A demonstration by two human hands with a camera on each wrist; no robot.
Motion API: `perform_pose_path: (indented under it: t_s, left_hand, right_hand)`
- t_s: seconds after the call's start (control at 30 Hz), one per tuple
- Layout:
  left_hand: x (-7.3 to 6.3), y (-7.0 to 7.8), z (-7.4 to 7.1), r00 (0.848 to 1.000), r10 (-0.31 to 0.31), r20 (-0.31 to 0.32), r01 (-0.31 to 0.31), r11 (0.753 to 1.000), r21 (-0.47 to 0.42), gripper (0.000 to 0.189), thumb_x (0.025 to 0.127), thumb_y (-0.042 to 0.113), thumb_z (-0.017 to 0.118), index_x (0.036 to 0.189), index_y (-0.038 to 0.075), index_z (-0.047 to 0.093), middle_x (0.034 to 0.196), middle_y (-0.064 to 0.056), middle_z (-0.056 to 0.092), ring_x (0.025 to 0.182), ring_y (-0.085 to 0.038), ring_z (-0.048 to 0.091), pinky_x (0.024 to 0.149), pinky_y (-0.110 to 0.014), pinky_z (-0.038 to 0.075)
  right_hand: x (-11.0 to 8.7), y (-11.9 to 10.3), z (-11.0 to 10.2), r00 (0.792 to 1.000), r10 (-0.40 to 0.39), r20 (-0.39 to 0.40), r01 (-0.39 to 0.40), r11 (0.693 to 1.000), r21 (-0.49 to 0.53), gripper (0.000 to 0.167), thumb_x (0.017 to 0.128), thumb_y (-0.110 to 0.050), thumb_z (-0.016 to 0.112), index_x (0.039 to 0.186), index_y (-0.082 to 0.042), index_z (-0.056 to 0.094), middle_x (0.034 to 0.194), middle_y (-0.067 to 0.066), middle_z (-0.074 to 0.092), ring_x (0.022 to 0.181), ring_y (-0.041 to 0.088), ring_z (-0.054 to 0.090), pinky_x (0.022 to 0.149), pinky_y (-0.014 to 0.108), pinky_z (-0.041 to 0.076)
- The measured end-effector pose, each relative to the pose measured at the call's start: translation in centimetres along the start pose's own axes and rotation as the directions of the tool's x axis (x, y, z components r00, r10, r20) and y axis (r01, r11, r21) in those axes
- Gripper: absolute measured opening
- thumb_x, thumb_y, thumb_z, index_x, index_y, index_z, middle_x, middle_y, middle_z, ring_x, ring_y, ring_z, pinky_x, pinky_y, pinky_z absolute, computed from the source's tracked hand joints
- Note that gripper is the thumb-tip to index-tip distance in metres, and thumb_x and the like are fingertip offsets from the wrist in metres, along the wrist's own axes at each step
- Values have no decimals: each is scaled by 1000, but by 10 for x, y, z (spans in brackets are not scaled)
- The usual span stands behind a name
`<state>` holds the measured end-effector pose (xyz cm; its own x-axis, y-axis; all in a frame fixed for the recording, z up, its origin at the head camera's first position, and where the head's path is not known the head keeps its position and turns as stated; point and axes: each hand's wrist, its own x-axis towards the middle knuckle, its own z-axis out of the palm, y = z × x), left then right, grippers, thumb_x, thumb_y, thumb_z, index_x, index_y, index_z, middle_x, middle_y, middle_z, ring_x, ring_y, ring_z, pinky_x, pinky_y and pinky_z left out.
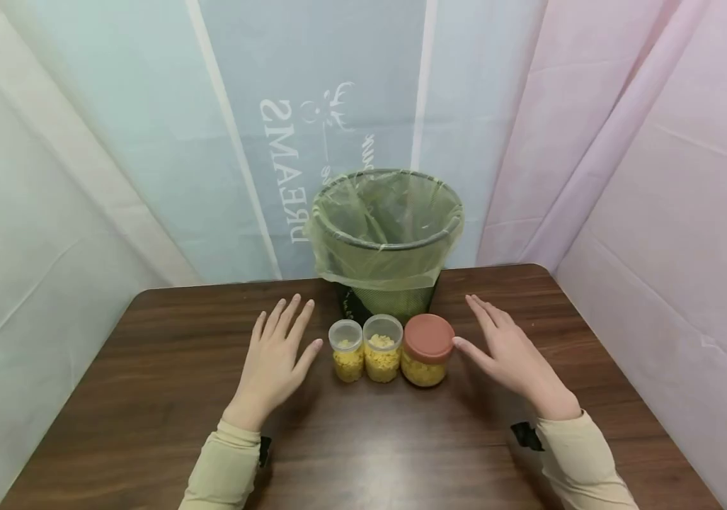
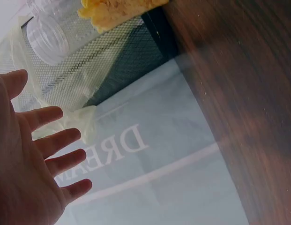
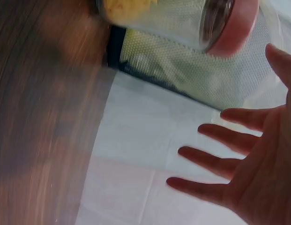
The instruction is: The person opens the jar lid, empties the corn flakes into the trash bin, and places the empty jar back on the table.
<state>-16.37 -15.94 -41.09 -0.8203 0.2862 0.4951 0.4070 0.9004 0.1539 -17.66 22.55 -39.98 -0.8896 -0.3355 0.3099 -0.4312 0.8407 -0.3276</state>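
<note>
Three see-through jars stand side by side on the table, each partly filled with yellow bits. The left jar (image 1: 347, 354) and the middle jar (image 1: 382, 354) are slim with clear tops; the right jar (image 1: 427, 354) is wider and wears a red lid (image 1: 430, 337). My left hand (image 1: 276, 361) is spread to the left of the row, its thumb toward the left jar, holding nothing. On the other side, my right hand (image 1: 510, 350) has its thumb tip close by the red lid and its fingers extended, also holding nothing. Both wrist views show the palms bare.
Right behind the jars stands a mesh wastebasket (image 1: 388, 301) lined with a pale green plastic bag (image 1: 382, 265). The dark wooden table (image 1: 363, 439) ends just past it. Curtains (image 1: 350, 57) with mirrored lettering hang behind, and white cloth (image 1: 675, 234) encloses the sides.
</note>
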Motion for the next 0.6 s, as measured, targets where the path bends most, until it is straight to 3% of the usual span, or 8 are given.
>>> perform_pose_path:
  t_s: [0.23,0.47,0.6]
  left_hand:
    - [-1,8,-5,998,56,-25,-55,998,6,60,96,46,45,149,22,31,152,-9,34,141,-30,27,113,-54,19]
    - [-2,11,-10,997,77,-21,-77,997,1,59,96,46,43,149,24,30,153,-7,33,142,-28,26,114,-52,17]
    - [-2,12,-11,995,89,-35,-89,996,-1,59,96,46,44,149,24,31,151,-7,35,142,-27,26,115,-51,17]
  right_hand:
    - [9,-18,7,995,-97,-29,97,995,-15,82,85,-55,62,146,-8,35,144,11,43,129,32,42,100,51,40]
    - [15,-28,15,990,-144,-3,144,989,-23,87,77,-60,67,143,-10,41,131,10,53,117,29,53,87,49,50]
    - [18,-31,22,986,-162,-31,161,987,-15,89,72,-60,72,139,-9,45,127,9,54,106,27,59,79,46,53]
